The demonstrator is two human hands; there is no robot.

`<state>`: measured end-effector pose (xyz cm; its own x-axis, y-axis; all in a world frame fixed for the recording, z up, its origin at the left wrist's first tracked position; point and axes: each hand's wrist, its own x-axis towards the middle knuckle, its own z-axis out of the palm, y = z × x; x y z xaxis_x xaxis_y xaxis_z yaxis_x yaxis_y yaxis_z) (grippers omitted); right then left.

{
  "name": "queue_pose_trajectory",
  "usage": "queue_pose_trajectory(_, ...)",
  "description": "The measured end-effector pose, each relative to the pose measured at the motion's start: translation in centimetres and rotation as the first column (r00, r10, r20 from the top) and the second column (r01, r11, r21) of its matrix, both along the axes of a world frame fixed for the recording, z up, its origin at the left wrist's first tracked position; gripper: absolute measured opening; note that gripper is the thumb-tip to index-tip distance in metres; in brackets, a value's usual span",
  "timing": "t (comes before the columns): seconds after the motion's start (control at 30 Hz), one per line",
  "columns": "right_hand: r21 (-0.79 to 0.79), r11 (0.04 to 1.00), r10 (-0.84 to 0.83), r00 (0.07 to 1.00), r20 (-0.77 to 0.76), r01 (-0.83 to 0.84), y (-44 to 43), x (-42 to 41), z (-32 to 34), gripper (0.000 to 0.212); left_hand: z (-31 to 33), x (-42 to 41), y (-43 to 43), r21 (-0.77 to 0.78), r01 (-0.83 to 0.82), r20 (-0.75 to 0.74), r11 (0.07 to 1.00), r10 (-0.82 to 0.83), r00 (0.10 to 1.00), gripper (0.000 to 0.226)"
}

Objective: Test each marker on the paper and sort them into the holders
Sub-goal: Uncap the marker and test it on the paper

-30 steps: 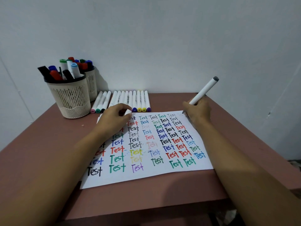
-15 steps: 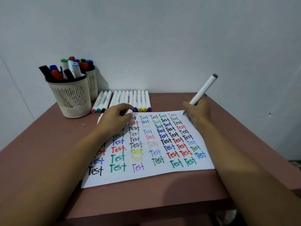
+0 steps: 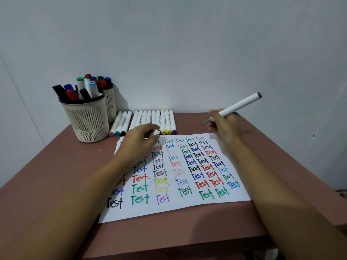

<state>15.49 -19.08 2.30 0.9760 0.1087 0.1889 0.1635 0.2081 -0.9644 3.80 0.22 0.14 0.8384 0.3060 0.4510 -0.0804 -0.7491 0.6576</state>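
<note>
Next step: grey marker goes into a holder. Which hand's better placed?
Right, probably. The right hand grips the grey marker, tip off the paper. The left hand is nearer the holders but pinches a small white piece, likely its cap, so a handover would be needed.

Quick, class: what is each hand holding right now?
Left hand: pinches a small white piece, probably a cap.
Right hand: grips a marker.

2 bare forearms in view, left forearm (image 3: 65,194) and right forearm (image 3: 281,184), uncovered up to the frame edge. 2 bare hands, left hand (image 3: 139,139) and right hand (image 3: 225,128). Sleeves or other clothing out of frame, can't tell.
</note>
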Motion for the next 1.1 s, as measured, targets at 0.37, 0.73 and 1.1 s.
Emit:
queue_pose_trajectory(0.37,0.017,0.901,0.434,0.901,0.025,-0.434,2.6,-3.6,0.3,0.017,0.1,0.0,-0.8,-0.043,0.105,-0.007,0.994,-0.106,0.994,0.024)
queue_pose_trajectory(0.73,-0.086,0.854,0.516,0.856,0.026,-0.512,3.1,-4.1,-0.2,0.007,0.3,-0.6,-1.2,-0.017,0.206,0.078,0.978,-0.204,0.976,0.013)
queue_pose_trajectory(1.1,-0.08,0.837,0.54,0.841,-0.04,-0.541,3.7,-4.6,-0.8,0.017,0.4,-0.9,-2.1,0.192,0.171,0.172,0.966,-0.205,0.963,0.016)
